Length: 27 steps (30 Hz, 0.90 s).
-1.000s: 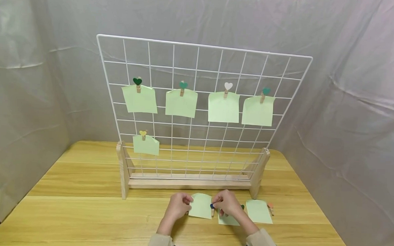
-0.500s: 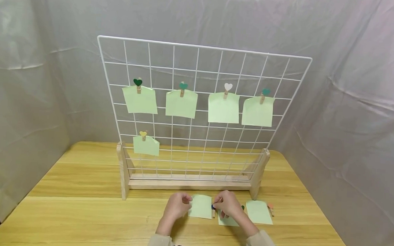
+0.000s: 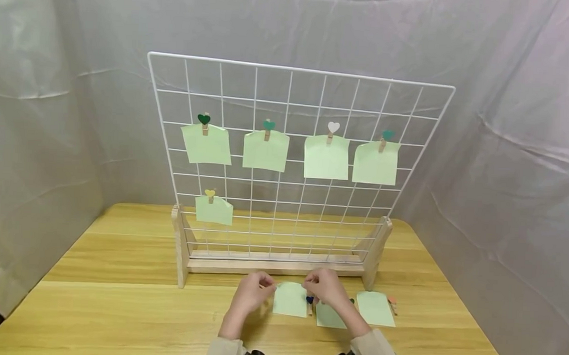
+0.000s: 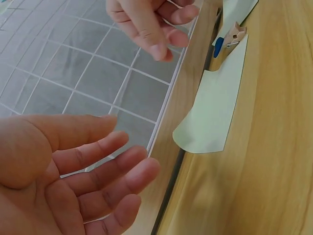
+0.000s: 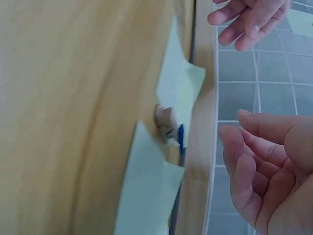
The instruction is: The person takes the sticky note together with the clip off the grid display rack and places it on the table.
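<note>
My left hand [image 3: 252, 292] hovers at the left side of a pale green paper note [image 3: 291, 299], thumb and fingers apart around nothing. Over that note's upper right corner is my right hand [image 3: 326, 286]; the right wrist view shows its thumb and loosely curled fingers with no thing between them. A small wooden clothespin with a blue heart [image 4: 234, 35] lies just right of the note, below the right fingers. A second green note [image 3: 330, 320] is partly covered by the right hand and forearm. The note nearest my left hand has a curled corner in the left wrist view.
Behind the hands stands a white wire grid [image 3: 301, 68] in a wooden base [image 3: 276, 267]. Several green notes hang there from heart clothespins, such as a yellow one [image 3: 210, 194]. At right lie another note [image 3: 375, 308] and an orange-heart clothespin [image 3: 393, 305]. Grey curtains surround the table.
Both hands have risen slightly away from the table. The right fingers have left the blue-heart clothespin, which now shows more fully beside the note. The head view has shifted a little.
</note>
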### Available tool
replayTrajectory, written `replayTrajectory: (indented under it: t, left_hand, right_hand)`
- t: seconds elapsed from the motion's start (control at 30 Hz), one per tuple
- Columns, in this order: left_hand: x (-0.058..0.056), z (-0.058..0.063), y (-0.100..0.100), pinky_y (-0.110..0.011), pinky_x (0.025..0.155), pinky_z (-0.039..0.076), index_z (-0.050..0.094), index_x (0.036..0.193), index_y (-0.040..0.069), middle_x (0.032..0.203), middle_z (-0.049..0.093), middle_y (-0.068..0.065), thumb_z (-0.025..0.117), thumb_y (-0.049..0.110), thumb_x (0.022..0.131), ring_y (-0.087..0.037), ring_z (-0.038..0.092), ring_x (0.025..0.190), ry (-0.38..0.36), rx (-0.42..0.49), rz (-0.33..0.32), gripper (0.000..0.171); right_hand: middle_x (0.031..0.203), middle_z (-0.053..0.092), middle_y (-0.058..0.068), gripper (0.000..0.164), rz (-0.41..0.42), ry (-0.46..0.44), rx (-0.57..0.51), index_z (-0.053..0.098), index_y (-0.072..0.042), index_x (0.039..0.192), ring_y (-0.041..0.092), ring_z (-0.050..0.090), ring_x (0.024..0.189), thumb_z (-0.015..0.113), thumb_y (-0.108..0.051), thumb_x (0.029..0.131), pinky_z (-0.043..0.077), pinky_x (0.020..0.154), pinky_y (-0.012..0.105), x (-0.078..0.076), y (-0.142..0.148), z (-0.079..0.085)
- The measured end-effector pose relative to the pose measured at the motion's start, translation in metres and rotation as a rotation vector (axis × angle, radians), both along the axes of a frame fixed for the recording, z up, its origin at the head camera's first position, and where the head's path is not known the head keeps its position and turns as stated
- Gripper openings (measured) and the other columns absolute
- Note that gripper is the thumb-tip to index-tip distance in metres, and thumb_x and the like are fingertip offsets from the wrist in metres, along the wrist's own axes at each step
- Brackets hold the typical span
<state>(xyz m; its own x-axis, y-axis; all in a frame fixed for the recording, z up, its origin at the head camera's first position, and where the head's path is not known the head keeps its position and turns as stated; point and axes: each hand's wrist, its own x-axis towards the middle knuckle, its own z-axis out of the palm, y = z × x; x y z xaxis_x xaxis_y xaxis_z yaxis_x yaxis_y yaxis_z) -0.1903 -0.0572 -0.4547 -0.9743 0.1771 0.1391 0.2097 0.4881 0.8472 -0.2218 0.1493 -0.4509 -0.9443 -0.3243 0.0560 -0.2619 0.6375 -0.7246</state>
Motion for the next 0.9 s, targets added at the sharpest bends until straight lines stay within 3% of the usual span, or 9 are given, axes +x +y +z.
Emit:
replayTrajectory:
  t: [0.33,0.47,0.7,0.9]
  left_hand:
    - [-0.003,0.005,-0.008,-0.026,0.058,0.044,0.063,0.087,-0.002,0.074,0.058,-0.001,0.059,0.007,0.083,-0.014,0.053,0.068,0.043,0.034,0.055,0.011]
    - [-0.003,0.009,-0.012,-0.026,0.058,0.045,0.063,0.087,-0.002,0.074,0.058,-0.001,0.058,0.007,0.083,-0.014,0.052,0.067,0.043,0.041,0.080,0.011]
    - [-0.005,0.015,-0.019,-0.029,0.064,0.045,0.065,0.085,0.000,0.075,0.060,-0.002,0.059,0.005,0.082,-0.014,0.053,0.070,0.111,0.027,0.132,0.008]
    - [-0.006,0.020,-0.025,-0.028,0.063,0.045,0.065,0.085,0.000,0.074,0.059,-0.001,0.059,0.006,0.083,-0.013,0.052,0.069,0.133,0.054,0.172,0.009]
  right_hand:
    - [0.057,0.057,0.014,0.019,0.031,0.033,-0.056,0.061,0.002,0.070,0.030,0.055,0.043,0.058,-0.008,0.085,0.035,0.035,0.019,-0.004,-0.015,0.012]
    - [0.058,0.056,0.012,0.018,0.044,0.056,-0.053,0.063,0.002,0.072,0.027,0.055,0.043,0.057,-0.008,0.086,0.040,0.037,0.022,-0.006,-0.022,0.018]
    - [0.051,0.050,-0.001,0.015,0.059,0.105,-0.046,0.065,0.000,0.079,0.026,0.055,0.043,0.059,-0.011,0.086,0.040,0.037,0.021,-0.009,-0.034,0.032]
    - [0.061,0.057,0.007,0.014,0.068,0.091,-0.080,0.066,-0.004,0.081,0.015,0.052,0.042,0.058,-0.014,0.087,0.044,0.040,0.023,-0.013,-0.045,0.041]
